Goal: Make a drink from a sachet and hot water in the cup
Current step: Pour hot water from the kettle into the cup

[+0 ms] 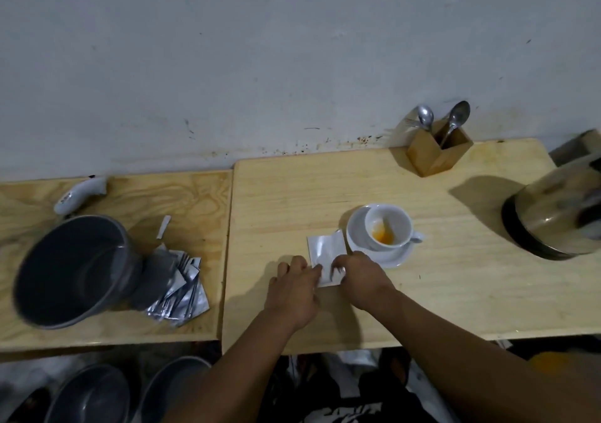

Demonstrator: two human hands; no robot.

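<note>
**Sachet pinned flat beside the cup**

Sachet (326, 253), white and silvery, lies flat on the pale wooden table (292, 195), its far right corner touching or just overlapping the saucer (395, 258). Both hands press on its near end. The left hand (294, 287) sits at about 7 o'clock from the sachet, fingers curled with the tips on its left edge. The right hand (361, 276) sits at about 5 o'clock, fingers bent down and pinching the near right corner; whether the foil is gripped or only held down is hard to tell.

At 2 o'clock from the sachet, the white cup (388, 225) stands upright on the saucer, handle pointing to 3 o'clock, with orange powder or liquid in its bottom. A blurred metal kettle (553, 224) stands at the table's right edge. A wooden holder (437, 152) with two spoons (455, 123) stands at 1 o'clock, near the wall. On the neighbouring table at 9 o'clock, a grey bucket (74, 269) stands touching a heap of silvery sachets (182, 292).
</note>
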